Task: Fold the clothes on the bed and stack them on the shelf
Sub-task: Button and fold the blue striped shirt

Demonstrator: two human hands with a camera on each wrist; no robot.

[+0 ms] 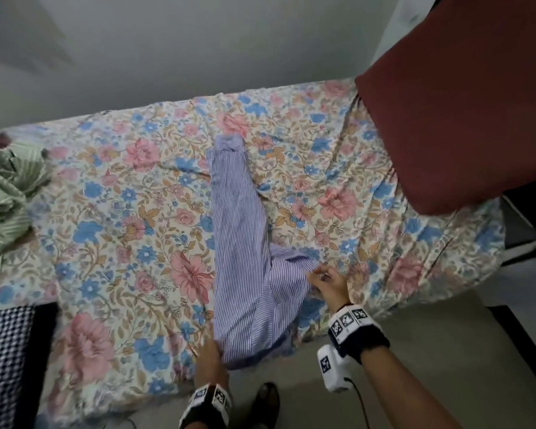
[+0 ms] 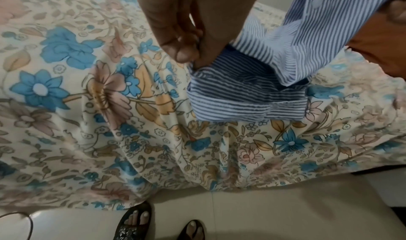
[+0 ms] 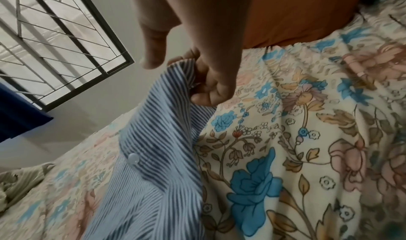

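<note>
A blue striped shirt [image 1: 242,230] lies lengthwise across the floral bed [image 1: 112,212], beside a maroon pillow [image 1: 464,113]. The left hand [image 1: 211,360] pinches the shirt's near corner at the bed's edge; the right hand [image 1: 328,283] pinches a raised fold just beside it.

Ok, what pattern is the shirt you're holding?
Thin blue and white stripes on the shirt; clearest in the right wrist view.

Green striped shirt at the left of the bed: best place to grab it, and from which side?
The green shirt lies crumpled in a heap, no collar or hem clearly showing. Probably pinch a raised ridge of its near right edge from above, coming in from the right over bare bedsheet, then lift and shake it out. Both hands are busy on the blue shirt.
</note>
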